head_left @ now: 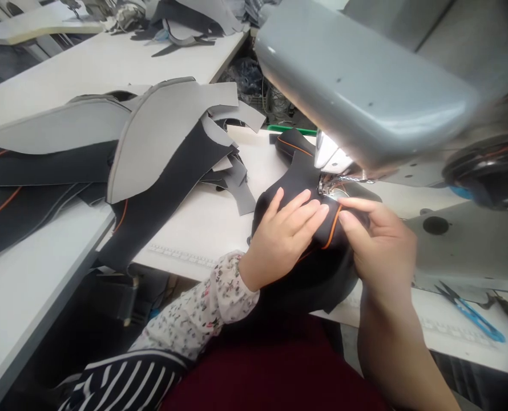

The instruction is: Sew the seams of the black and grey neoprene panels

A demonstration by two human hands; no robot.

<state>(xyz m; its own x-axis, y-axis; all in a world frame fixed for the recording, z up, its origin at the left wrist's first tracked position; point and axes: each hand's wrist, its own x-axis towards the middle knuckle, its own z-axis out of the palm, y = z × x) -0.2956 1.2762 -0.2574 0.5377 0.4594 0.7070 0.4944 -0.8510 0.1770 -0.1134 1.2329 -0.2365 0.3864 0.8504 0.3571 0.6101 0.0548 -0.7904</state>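
Note:
Under the presser foot of a grey sewing machine lies a black fabric piece with orange piping. My left hand rests flat on this fabric, its fingers stretched toward the needle area. On the other side, my right hand pinches the fabric between thumb and forefinger, at the upper end of the piping just right of the presser foot. The machine's lamp lights the spot. The rest of the fabric hangs over the table's front edge toward my lap.
Grey and black cut panels, some with orange piping, are piled at left. Blue-handled thread snips lie at right on the machine table. A ruler strip runs along the front edge. More scraps sit on the far table.

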